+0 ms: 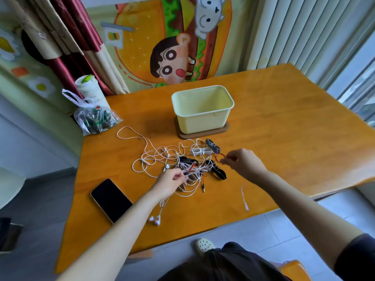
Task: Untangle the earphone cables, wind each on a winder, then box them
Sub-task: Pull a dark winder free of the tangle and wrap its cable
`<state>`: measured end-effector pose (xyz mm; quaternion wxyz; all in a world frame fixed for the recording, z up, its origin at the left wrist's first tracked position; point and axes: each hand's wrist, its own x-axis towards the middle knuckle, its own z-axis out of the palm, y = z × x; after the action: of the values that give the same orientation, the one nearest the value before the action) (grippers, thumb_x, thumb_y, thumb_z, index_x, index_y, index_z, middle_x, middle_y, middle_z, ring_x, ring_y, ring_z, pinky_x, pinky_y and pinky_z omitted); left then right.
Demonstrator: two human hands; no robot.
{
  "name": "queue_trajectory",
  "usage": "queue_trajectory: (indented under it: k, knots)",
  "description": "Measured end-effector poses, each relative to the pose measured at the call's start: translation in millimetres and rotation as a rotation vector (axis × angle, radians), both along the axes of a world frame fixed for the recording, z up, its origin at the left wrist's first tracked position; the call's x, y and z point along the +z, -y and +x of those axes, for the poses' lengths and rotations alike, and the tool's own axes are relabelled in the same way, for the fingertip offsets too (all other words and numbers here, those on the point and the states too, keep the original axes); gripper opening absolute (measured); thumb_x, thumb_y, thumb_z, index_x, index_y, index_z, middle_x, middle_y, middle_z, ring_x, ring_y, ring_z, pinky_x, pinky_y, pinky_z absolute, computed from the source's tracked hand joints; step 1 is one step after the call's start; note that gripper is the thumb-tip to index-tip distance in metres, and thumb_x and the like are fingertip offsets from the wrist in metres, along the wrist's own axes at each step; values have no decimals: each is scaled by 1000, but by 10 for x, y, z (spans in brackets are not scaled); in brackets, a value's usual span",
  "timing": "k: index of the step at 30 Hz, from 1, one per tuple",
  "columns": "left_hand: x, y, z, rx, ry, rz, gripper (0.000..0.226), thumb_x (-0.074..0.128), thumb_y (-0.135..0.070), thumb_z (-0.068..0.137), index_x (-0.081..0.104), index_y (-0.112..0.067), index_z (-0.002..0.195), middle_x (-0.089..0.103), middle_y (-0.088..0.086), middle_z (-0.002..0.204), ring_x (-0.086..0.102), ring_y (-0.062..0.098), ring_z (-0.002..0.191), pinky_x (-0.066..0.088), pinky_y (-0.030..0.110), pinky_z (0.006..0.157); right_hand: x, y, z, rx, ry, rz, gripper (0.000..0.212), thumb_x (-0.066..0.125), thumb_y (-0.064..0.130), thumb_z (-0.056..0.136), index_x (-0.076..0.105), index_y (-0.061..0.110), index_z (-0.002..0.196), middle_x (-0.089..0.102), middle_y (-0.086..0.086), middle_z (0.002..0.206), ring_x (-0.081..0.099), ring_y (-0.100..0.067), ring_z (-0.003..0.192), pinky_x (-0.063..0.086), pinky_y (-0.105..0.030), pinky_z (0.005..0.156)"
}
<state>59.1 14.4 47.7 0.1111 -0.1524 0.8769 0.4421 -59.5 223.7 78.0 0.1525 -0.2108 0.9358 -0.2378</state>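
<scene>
Item, nearest the lens: a lap in dark cloth [233, 260] and one white clog [204, 245] on the grey floor, below the near edge of the table [284, 128].

Item: left hand [171, 182], fingers curled and pinching strands at the near side of the tangle [172, 159].

Item: right hand [243, 162], fingertips closed on a thin red cable [220, 157] drawn out to the right of the heap.

Item: the tangle itself, mid-table, between the hands and the box [203, 110]: several white leads knotted with the red one, loops spreading left, one pair of white earbuds [155, 220] hanging at the table's near edge.

Item: a white winder [199, 152] and a black winder [212, 145] lying in the heap; other dark winders sit within it.

Item: the box, pale yellow, open, nothing seen inside, standing on a brown base [203, 134].

Item: phone [111, 199], face up, left of the heap; plastic bag [95, 120] and paper cup [90, 89] at the far left corner.

Handling note, by judgement: cables are light, limp and slippery, and will likely tighten if pulled hard. Best taken near a plug or earbud end and fed back through the loops, the other hand pinning the heap. Earbud joints look fragile; winders are rigid and grip easily at the waist.
</scene>
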Motion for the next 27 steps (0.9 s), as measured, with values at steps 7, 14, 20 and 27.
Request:
queue_trajectory:
  k: [7,14,20,27]
  knots:
    - [-75,-207,-303,134,16,8,14,27,-9,102,35,-12,114,47,-1,92,41,4,68,34,14,54,80,-125,-372,-139,-323,196,30,49,37,96,67,12,98,66,-7,80,59,-29,72,37,-27,57]
    - [-259,-127,-462,198,21,-161,27,33,-7,101,58,2,106,41,-9,115,52,9,87,47,31,73,-552,-168,-386,13,-156,201,37,46,18,98,45,11,134,46,-10,131,41,-27,121,38,-34,97]
    - [-330,-134,-484,253,8,-141,23,36,-7,100,54,0,114,46,-18,100,52,12,67,39,17,51,-897,172,-411,103,22,134,23,40,11,100,54,6,117,58,-12,118,58,-27,102,47,-32,82]
    - [-324,-79,-422,303,35,-131,19,41,-10,100,53,-3,113,57,-19,92,57,9,59,41,6,50,-1148,238,-388,9,215,281,39,57,25,93,41,8,124,60,-12,116,61,-29,102,51,-35,75]
